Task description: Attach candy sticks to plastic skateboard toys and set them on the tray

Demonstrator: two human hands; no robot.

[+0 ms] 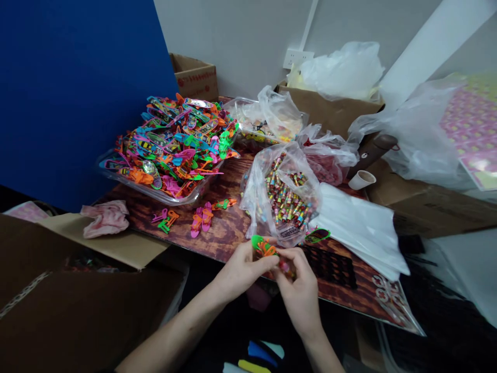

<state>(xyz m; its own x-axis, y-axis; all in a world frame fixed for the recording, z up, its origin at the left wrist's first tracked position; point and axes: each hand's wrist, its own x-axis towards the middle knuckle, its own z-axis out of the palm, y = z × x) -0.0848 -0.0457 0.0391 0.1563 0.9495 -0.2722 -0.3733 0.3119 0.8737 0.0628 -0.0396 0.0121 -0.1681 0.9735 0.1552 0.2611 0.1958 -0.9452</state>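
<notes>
In front of the table's near edge, my left hand [243,269] pinches a green toy skateboard [257,241] with an orange plastic piece [266,248] on top. My right hand [298,285] meets it from the other side, its fingers curled around a small pinkish, multicoloured piece [286,267] partly hidden by them. Just beyond my hands stands an open clear bag [289,197] full of small colourful cylinders. Pink toy sandals [202,219] with orange straps lie on the table to the left, beside loose green, orange and purple plastic pieces [167,220].
A clear tub [186,196] heaped with toy skateboards stands at the back left. White bags [357,228], a black grid-like piece [330,264] and a paper cup [362,180] are on the right. An open cardboard box [97,311] is at the lower left.
</notes>
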